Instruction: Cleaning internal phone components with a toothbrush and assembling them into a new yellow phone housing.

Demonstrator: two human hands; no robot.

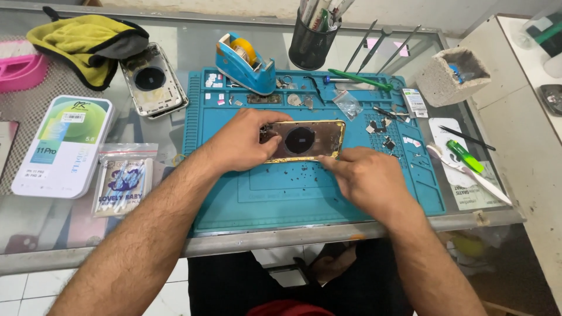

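Fingers grip phone housing | long axis left-right, flat

Glass-topped counter with metal front edge, pale checked lining visible under the glass at left. White tiled floor below at bottom left. Second surface at right, off-white laminate side table, worn and speckled, set just beside the counter. Narrow dark gap between the two, darker floor below at bottom right. Strip of light, rough plaster wall along the top edge. Bright even daylight, soft reflections on the glass, no hard shadows. No window in view.
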